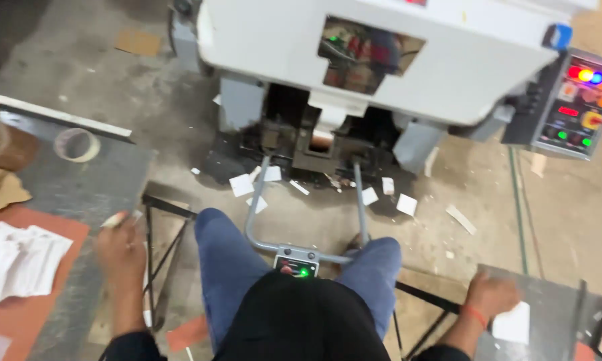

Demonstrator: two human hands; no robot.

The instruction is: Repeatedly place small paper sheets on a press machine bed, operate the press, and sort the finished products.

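The left hand (119,251) rests at the inner edge of the grey table (87,187) on the person's left, fingers closed on what looks like a small pale slip (117,218) pinched at the fingertips; motion blur makes the item hard to confirm. The right hand (491,294) lies on the grey table to the right (555,314), fingers curled together against a white card (515,324) just beside it; whether it actually grips the card cannot be told.

A stack of white cards (17,264) sits on an orange sheet (30,314) on the left table, near the left hand but apart from it. Further back on that table lie a roll of tape (77,144) and crumpled brown paper (0,189).

The person is seated, knees astride a grey metal frame with a small box showing a green light (296,264). Ahead stands a white machine (381,60) with a lit control panel (575,107) at its right.

Progress: many white offcuts (381,194) lie scattered on the floor before the machine, which suggests a fair amount of work done; the sizeable stack on the left suggests much remains
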